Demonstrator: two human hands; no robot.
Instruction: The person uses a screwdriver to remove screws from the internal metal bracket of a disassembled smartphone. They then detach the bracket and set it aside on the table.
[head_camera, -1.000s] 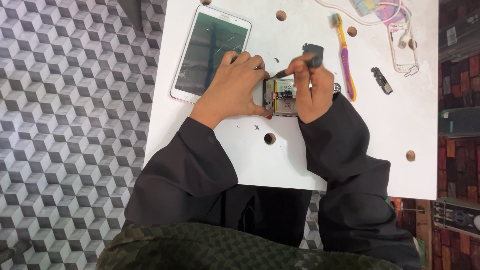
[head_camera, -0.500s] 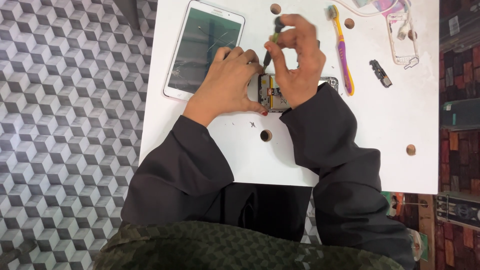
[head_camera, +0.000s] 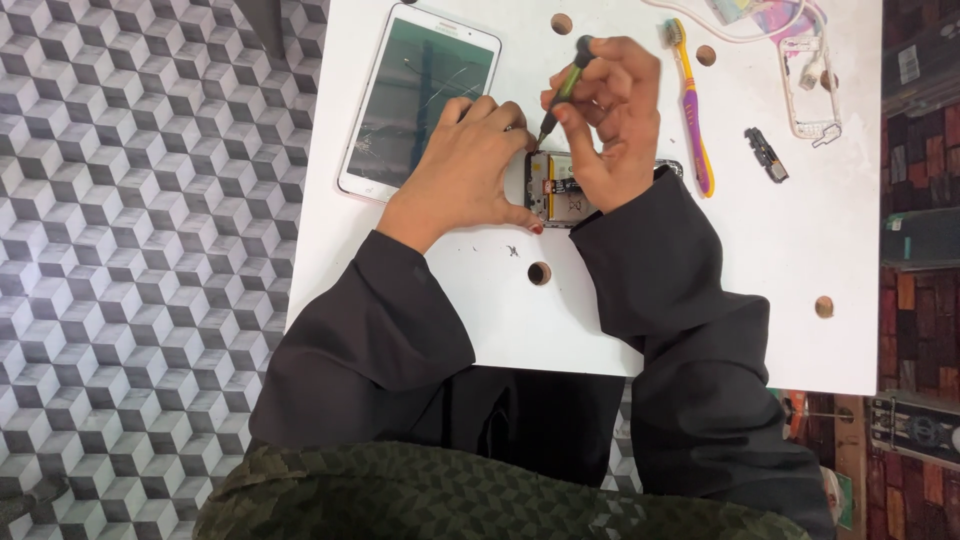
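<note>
Gripping screwdriver (head_camera: 564, 88), right hand (head_camera: 608, 110) arched over phone (head_camera: 562, 190)

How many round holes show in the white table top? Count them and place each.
4 in the white table top: one at the far edge, one beside the toothbrush, one near the left wrist, one by the right edge. The hands may hide more.
</note>
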